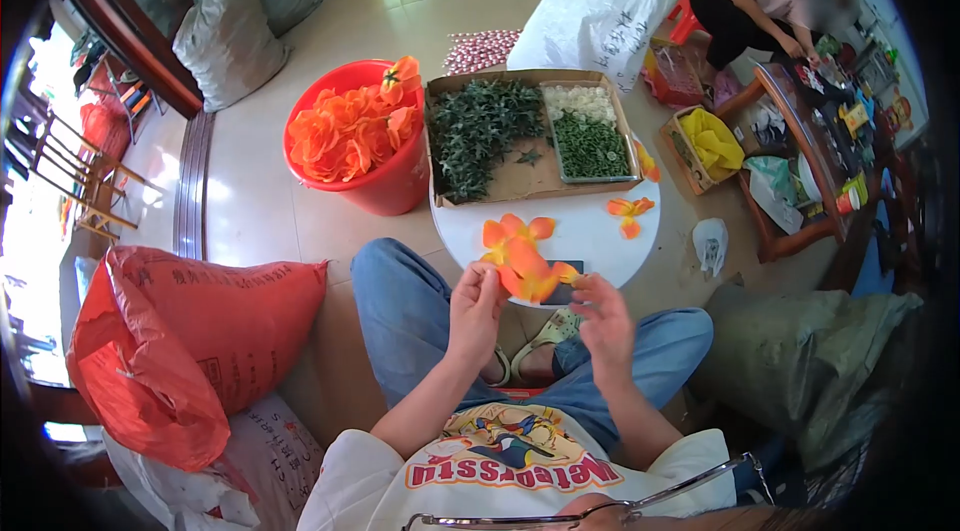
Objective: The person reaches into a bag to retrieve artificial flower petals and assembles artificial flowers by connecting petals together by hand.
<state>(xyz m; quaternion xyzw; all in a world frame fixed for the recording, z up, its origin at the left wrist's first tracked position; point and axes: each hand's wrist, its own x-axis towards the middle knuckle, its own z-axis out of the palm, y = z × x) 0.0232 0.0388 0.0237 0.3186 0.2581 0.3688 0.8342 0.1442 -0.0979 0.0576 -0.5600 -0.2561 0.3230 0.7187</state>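
Between my two hands an orange artificial flower petal piece [527, 273] is held up above the near edge of a round white table [455, 221]. My left hand [477, 303] pinches its left edge. My right hand [603, 316] has thumb and fingers closed at its yellow right tip. Just beyond lie more orange petals [518, 229], partly covered by the held piece. A dark flat object [566, 281] shows behind the petals. Farther right on the table rests another orange petal piece [630, 215].
A cardboard tray [520, 193] holds green leaf pieces [480, 131] and a clear box [596, 178] of small green and white parts. Left of it stands a red bucket [385, 193] of orange petals. Sacks [200, 331] flank me. A person [755, 1] sits at back right.
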